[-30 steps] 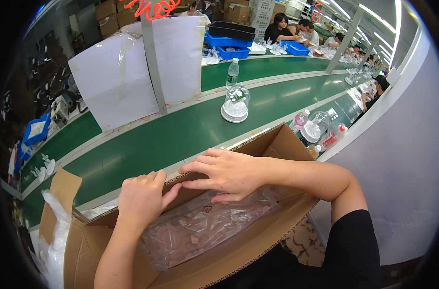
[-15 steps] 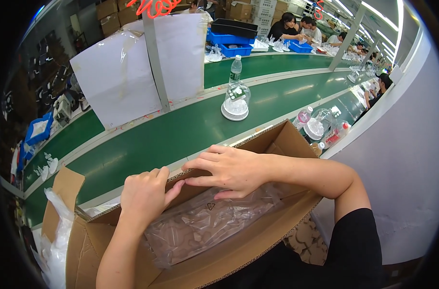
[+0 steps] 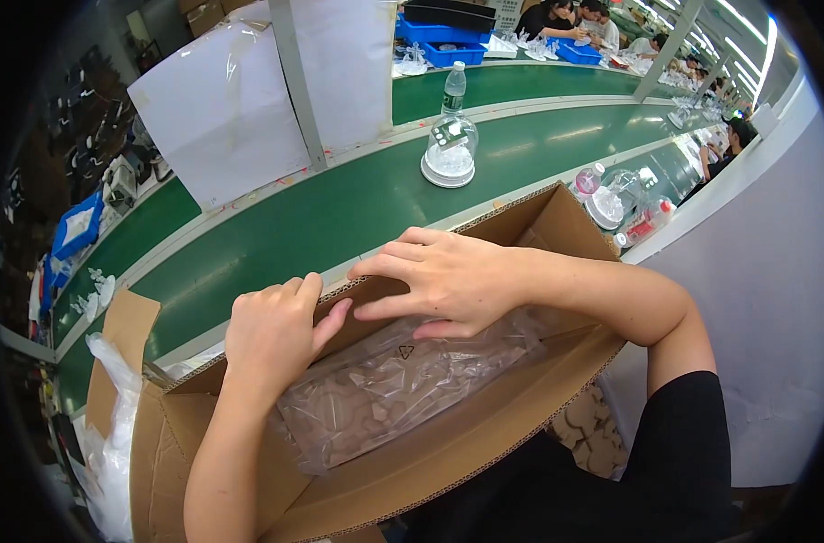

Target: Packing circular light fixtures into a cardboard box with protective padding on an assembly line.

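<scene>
Left hand is curled over the far top edge of the open cardboard box, fingers closed over the rim, thumb down the inner side: reads as a hold on that wall. Right hand is just beside it, half open, fingers spread, fingertips at the same rim, thumb apart from them inside; how hard it presses, can't tell from where I stand. Inside the box, a clear plastic bag lies flat and creased below the hands; brown rounded shapes show through, can't tell if they're in it or under it. White plastic film bunches at the box's left end. Past the right end: pink bottle, red-labelled bottle, and a clear dome on a white base between them. Green belt runs beyond the box, carrying another clear dome with white contents, water bottle upright behind. Farther back, blue bins, stacked, black tray on top.
</scene>
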The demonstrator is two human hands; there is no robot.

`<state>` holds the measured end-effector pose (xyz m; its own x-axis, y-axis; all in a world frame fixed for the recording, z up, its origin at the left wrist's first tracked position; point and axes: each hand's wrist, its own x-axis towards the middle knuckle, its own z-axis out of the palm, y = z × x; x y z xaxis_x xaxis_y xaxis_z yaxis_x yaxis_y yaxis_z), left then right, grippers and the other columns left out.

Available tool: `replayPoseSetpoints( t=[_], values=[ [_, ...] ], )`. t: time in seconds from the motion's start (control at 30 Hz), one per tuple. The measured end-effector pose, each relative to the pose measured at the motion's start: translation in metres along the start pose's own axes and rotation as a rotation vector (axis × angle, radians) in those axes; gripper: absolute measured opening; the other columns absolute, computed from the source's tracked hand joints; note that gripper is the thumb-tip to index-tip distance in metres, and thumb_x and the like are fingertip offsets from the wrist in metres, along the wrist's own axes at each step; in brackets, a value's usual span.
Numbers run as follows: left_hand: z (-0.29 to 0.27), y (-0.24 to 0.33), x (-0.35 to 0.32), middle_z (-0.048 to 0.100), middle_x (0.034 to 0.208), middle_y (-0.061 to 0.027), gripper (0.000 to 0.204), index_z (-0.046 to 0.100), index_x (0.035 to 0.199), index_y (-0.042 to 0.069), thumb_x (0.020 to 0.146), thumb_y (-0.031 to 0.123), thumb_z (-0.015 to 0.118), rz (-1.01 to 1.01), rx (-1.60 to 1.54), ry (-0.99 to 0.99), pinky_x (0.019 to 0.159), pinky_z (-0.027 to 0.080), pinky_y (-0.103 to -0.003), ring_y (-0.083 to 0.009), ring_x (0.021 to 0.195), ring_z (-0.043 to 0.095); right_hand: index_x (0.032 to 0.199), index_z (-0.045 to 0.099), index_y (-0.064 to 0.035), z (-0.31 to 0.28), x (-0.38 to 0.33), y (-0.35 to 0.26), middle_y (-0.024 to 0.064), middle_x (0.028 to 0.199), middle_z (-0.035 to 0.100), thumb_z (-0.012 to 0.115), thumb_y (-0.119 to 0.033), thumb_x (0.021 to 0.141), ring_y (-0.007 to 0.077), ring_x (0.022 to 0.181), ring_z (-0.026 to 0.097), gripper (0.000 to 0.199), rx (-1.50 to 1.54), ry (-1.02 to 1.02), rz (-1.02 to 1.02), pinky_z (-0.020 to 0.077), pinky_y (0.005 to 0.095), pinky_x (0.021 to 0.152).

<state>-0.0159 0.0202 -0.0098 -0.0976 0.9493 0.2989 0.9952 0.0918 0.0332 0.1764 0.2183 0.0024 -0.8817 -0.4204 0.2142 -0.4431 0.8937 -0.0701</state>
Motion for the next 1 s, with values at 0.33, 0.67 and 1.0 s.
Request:
replayPoseSetpoints(
  t=[0.33, 0.67, 1.0],
  values=[
    [0.0, 0.0, -0.002, 0.068, 0.076, -0.0084, 0.034, 0.063, 0.089, 0.006, 0.093, 0.038, 0.075, 0.014, -0.01, -0.01, 0.059, 0.053, -0.042, -0.0294, 0.067, 0.069, 0.149, 0.056, -0.0158, -0.011, 0.001, 0.0, 0.0194, 0.157, 0.043, 0.079, -0.034, 0.09, 0.0353, 0.133, 0.053, 0.065, 0.217, -0.038, 0.059, 0.0441, 0.0483, 0.106],
    [0.001, 0.0, -0.004, 0.066, 0.069, -0.0081, 0.04, 0.058, 0.081, 0.008, 0.093, 0.043, 0.075, 0.019, 0.034, -0.001, 0.057, 0.055, -0.039, -0.0264, 0.063, 0.069, 0.143, 0.061, -0.0123, -0.066, -0.016, 0.159, 0.0146, 0.139, 0.066, 0.066, -0.048, 0.101, 0.0355, 0.124, 0.065, 0.055, -0.011, -0.098, 0.748, 0.0522, 0.0454, 0.106],
    [-0.004, -0.002, -0.002, 0.058, 0.068, -0.0053, 0.042, 0.054, 0.079, 0.009, 0.085, 0.039, 0.083, 0.002, 0.022, -0.05, 0.054, 0.051, -0.037, -0.0241, 0.061, 0.064, 0.164, 0.034, -0.0201, 0.013, -0.066, 0.359, 0.0207, 0.158, 0.051, 0.068, -0.045, 0.097, 0.0386, 0.139, 0.056, 0.08, -0.126, -0.565, 1.143, 0.0469, 0.0547, 0.113]
  ],
)
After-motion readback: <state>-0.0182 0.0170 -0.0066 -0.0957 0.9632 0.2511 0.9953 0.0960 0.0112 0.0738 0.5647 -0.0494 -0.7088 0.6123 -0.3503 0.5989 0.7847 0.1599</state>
